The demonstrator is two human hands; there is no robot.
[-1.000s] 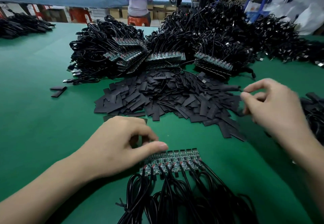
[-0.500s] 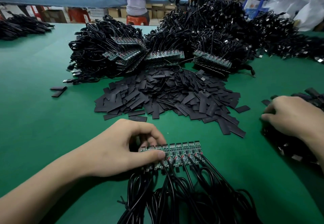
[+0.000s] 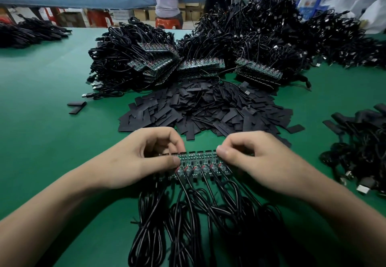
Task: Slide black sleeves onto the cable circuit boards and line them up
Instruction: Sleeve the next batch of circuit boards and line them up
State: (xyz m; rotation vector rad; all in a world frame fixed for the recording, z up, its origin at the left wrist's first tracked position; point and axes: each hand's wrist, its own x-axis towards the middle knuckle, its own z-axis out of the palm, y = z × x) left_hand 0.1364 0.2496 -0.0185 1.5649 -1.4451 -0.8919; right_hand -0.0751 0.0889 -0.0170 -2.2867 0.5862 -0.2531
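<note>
We pinch the row of circuit boards (image 3: 200, 162) at its 2 ends, left hand (image 3: 146, 158) and right hand (image 3: 257, 162) curled on it, on the green table (image 3: 41, 141). None of its boards shows a sleeve yet. The pile of black sleeves (image 3: 208, 110) lies just beyond, with heaps of bare boards (image 3: 146, 62) behind it.

Lower centre, on counter (image 3: 41, 141): board row (image 3: 200, 162). Left hand (image 3: 142, 158) at its left end, right hand (image 3: 257, 162) at its right end. Cables (image 3: 188, 225) trail from row to bottom edge. Sleeve pile (image 3: 208, 108) just above row, cable heaps (image 3: 208, 47) above that. Sleeved cables (image 3: 359, 141) at right edge.
</note>
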